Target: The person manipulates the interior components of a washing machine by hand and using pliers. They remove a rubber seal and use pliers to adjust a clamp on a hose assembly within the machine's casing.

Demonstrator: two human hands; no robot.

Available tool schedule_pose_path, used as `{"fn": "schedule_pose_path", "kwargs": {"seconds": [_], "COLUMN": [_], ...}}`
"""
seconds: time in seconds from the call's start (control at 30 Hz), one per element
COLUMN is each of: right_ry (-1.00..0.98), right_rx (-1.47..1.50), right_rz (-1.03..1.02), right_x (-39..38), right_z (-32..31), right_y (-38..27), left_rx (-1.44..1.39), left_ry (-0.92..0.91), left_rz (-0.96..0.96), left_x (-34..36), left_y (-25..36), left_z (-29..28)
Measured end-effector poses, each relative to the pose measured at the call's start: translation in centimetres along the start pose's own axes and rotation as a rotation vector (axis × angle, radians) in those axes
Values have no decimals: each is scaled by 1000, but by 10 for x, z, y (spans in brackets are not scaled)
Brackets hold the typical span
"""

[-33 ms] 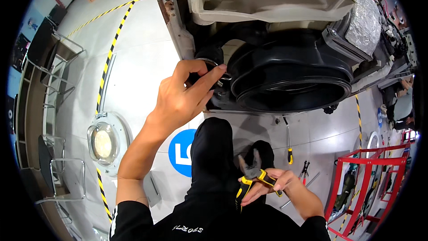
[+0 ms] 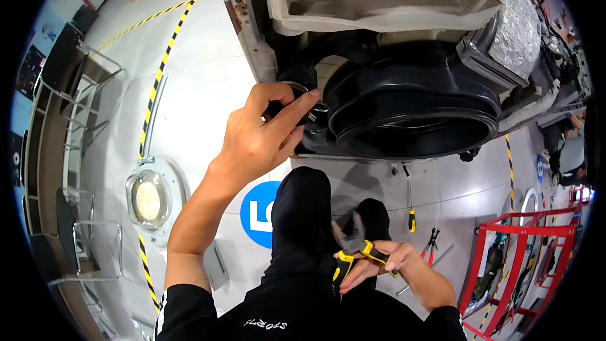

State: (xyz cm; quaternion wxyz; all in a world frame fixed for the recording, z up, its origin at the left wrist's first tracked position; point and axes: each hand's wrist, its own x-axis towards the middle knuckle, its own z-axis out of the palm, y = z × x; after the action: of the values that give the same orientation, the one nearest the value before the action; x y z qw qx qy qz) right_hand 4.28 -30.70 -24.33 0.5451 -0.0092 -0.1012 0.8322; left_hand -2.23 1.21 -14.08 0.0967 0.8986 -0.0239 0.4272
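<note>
My left hand (image 2: pixel 259 132) is closed around a short black rubber hose (image 2: pixel 297 74) with a metal spring clamp (image 2: pixel 319 112), at the lower left of an opened appliance. Beside it sits a large black rubber door seal (image 2: pixel 410 95), its round opening facing down toward me. Low in the picture, over my legs, my right hand (image 2: pixel 385 259) grips yellow-and-black pliers (image 2: pixel 350 241) by the handles, with the jaws spread.
A detached porthole door (image 2: pixel 151 199) lies on the floor left, near chairs (image 2: pixel 82 259) along a desk. A screwdriver (image 2: pixel 411 218), red-handled pliers (image 2: pixel 432 243) and a red metal rack (image 2: pixel 505 224) are right. Another person (image 2: pixel 568 155) crouches at the far right.
The pliers in my right hand have shifted slightly to the left. My left hand remains at the hose.
</note>
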Motion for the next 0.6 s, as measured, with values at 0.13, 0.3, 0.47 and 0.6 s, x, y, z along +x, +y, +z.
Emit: {"fn": "schedule_pose_path", "kwargs": {"seconds": [0.13,0.3,0.47,0.6], "right_ry": [-152,-153,-234,-257], "right_rx": [164,535,524,506], "right_rz": [-37,-137,-215,-336], "right_x": [4,2,3,13], "right_z": [-7,88,189,263], "right_y": [47,79,80,84], "left_rx": [-183,-95,-65,-211], "left_ry": [-122,66,77,57], "left_rz": [-220,-497,-812,-1092], "left_x": [7,4,12,26], "left_y": [18,39,67,67], "left_z": [-19,-1,-7,-13]}}
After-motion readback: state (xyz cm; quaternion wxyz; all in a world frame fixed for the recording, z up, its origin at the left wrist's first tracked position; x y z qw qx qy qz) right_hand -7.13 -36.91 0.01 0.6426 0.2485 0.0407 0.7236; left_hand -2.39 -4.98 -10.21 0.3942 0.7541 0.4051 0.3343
